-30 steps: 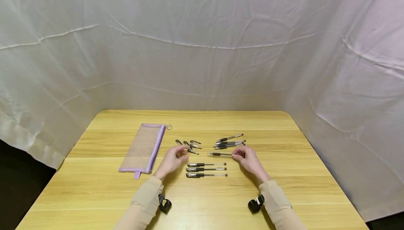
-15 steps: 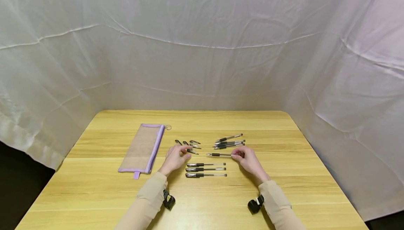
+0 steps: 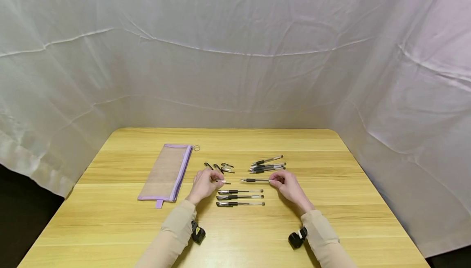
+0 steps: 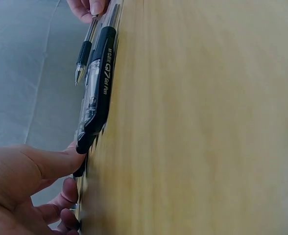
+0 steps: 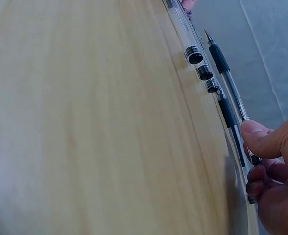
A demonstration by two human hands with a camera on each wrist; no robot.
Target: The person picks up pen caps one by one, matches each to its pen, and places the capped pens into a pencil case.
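My right hand (image 3: pixel 288 185) pinches an uncapped gel pen (image 3: pixel 252 180) by its rear end, the tip pointing left. In the right wrist view that pen, with its dark rubber grip (image 5: pixel 219 58), is lifted off the tabletop. Across from it, my left hand (image 3: pixel 203 185) pinches a small clear-and-black pen cap (image 3: pixel 225 182) between thumb and fingers; the left wrist view mostly hides this cap. Several loose caps (image 3: pixel 228 170) lie just beyond the left fingers. Three capped gel pens (image 3: pixel 241 197) lie in parallel between the hands, nearer the body.
Several uncapped pens (image 3: pixel 268 169) lie in a group beyond the right hand. A mesh zip pouch with purple edging (image 3: pixel 182 172) and a small ring lies to the left. Pale curtains (image 3: pixel 235 76) enclose the wooden table (image 3: pixel 235 235) at the back and sides.
My left hand has moved slightly right and taken hold of the nearest pen cap, drawing it a little toward the body. The right hand still holds the gel pen, almost unmoved.
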